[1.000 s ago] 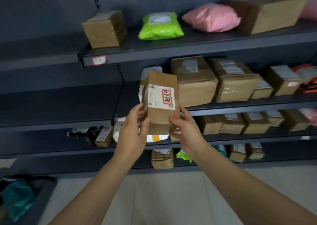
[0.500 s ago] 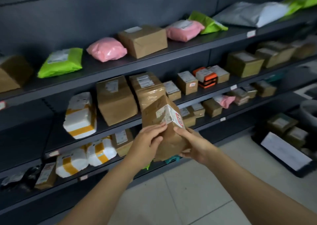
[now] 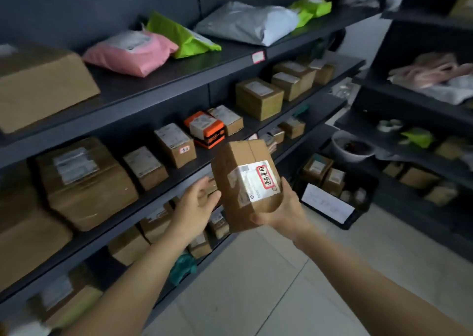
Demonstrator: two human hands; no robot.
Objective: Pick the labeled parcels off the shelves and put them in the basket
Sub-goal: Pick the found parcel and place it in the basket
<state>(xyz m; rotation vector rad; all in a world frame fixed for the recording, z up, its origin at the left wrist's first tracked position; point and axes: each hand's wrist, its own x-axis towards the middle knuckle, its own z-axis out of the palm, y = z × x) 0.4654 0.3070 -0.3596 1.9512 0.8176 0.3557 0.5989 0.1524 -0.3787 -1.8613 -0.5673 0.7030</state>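
Carrying red-labelled brown cardboard parcel (image 3: 243,184) — right hand (image 3: 284,212) clamped underneath, left hand (image 3: 194,205) spread beside — next, probably, into black basket (image 3: 348,224) beyond fingertips.

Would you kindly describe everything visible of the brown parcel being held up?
The brown parcel is a small cardboard box, taped along its seam and somewhat crumpled, tilted upright in the air before the shelves. Its white label carries a red-bordered handwritten sticker. The right hand grips its lower end; the open left hand is beside it, contact unclear.

The one camera sits on the person's head. It looks forward and down at the near shelves (image 3: 158,87) and floor (image 3: 256,284).
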